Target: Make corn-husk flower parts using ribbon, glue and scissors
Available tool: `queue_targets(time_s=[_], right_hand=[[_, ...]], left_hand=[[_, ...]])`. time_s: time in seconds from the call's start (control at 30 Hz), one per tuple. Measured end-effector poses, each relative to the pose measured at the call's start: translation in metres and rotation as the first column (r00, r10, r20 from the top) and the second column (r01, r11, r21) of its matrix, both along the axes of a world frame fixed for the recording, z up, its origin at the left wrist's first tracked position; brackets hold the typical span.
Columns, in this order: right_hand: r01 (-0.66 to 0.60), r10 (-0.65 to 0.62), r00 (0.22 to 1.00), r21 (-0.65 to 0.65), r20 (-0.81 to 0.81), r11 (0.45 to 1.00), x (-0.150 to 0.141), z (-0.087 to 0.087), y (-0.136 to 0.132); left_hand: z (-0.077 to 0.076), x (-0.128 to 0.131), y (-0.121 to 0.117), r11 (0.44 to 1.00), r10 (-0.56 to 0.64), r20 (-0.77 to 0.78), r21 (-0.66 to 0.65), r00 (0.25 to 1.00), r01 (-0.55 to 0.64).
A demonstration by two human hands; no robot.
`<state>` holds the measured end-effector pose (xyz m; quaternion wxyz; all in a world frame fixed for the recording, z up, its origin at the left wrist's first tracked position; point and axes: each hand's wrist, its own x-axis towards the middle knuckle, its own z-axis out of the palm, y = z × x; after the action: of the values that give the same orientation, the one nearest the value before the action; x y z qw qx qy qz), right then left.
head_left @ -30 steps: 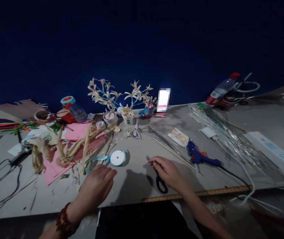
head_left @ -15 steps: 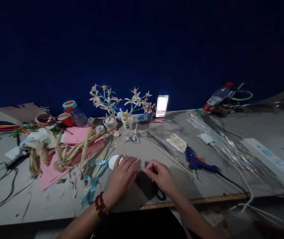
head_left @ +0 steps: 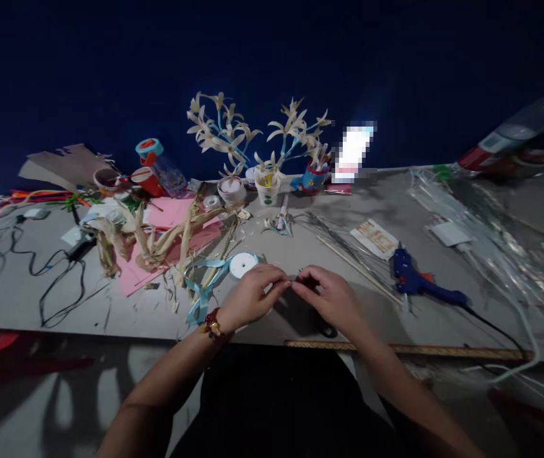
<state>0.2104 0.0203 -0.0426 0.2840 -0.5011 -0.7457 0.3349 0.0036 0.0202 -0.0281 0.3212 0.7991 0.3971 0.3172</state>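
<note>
Across the grey table (head_left: 262, 305), I see my left hand (head_left: 255, 292) and right hand (head_left: 331, 299) together at centre, no longer apart, fingertips pinching. Scissors (head_left: 325, 326), partly hidden by the right hand, slant, handles lower right. The tiny thing (head_left: 291, 282) between the fingertips is too small for me to read its direction.

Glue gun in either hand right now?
No, the glue gun lies on the table, right of both hands, which meet fingertip to fingertip.

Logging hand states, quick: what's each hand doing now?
Left hand: fingertips pinched, contents too small to tell.
Right hand: fingertips pinched, contents likewise unclear.
</note>
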Motion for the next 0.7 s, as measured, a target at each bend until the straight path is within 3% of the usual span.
queue_targets(time_s=[0.13,0.23,0.3,0.37,0.47,0.57,0.7], right_hand=[[0.035,-0.035,0.999,0.163,-0.003,0.986,0.003,-0.006,0.003],[0.162,-0.162,0.987,0.203,-0.019,0.966,0.012,-0.012,0.005],[0.232,-0.240,0.971,0.212,0.011,0.949,0.018,-0.013,0.007],[0.226,-0.249,0.967,0.275,0.053,0.935,0.020,-0.013,0.008],[0.132,-0.172,0.982,0.375,0.076,0.918,0.019,-0.013,0.009],[0.122,-0.153,0.986,0.325,0.070,0.938,0.019,-0.016,0.008],[0.141,-0.172,0.976,0.221,0.131,0.965,0.024,-0.019,0.006]], left_hand=[[-0.009,-0.011,0.003,0.987,0.152,-0.005,0.062,0.988,-0.151],[-0.015,-0.026,0.009,0.940,0.331,-0.010,0.088,0.944,-0.329],[-0.017,-0.034,0.011,0.918,0.384,-0.010,0.110,0.923,-0.381],[-0.017,-0.037,0.011,0.914,0.384,-0.036,0.153,0.923,-0.375],[-0.016,-0.035,0.006,0.930,0.309,-0.141,0.250,0.940,-0.268],[-0.016,-0.036,0.001,0.943,0.223,-0.138,0.280,0.965,-0.178],[-0.020,-0.049,-0.001,0.922,0.297,-0.134,0.298,0.946,-0.247]])
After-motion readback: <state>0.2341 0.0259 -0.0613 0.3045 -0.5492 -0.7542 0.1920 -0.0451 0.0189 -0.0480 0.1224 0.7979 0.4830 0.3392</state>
